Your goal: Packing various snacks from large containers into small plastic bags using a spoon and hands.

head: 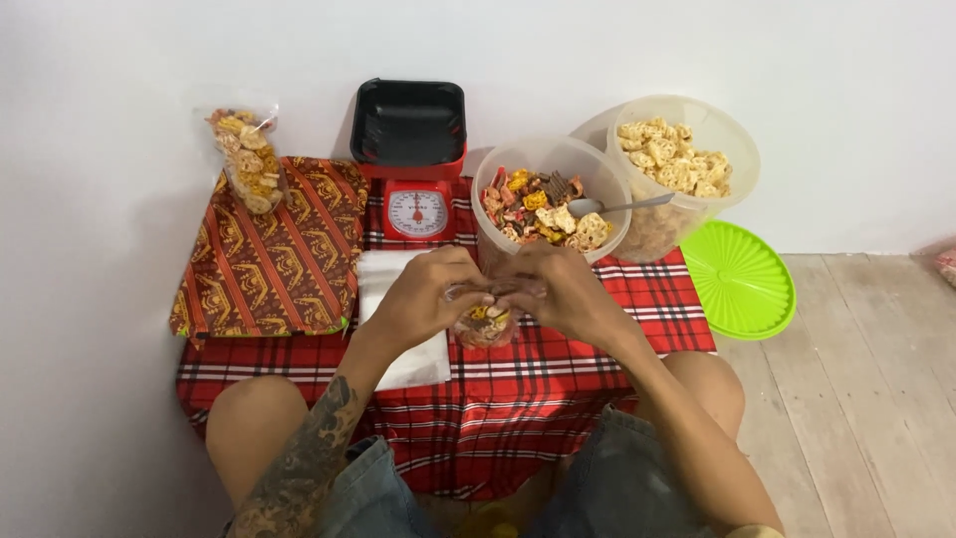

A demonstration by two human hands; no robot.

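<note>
Both hands meet above a small clear plastic bag of mixed snacks (485, 326) over the red plaid cloth (558, 399). My left hand (423, 296) pinches the bag's top from the left, and my right hand (558, 289) grips it from the right. The bag's neck is hidden between the fingers. Just beyond the hands stands a clear tub of mixed coloured crackers (543, 204) with a metal spoon (617, 206) resting in it.
A red kitchen scale (416, 211) with a black tray stands by the wall. A filled snack bag (246, 159) lies on a batik cushion (269, 249). A second tub of pale crackers (677, 164), a green lid (739, 279) and white plastic bags (383, 274) surround the hands.
</note>
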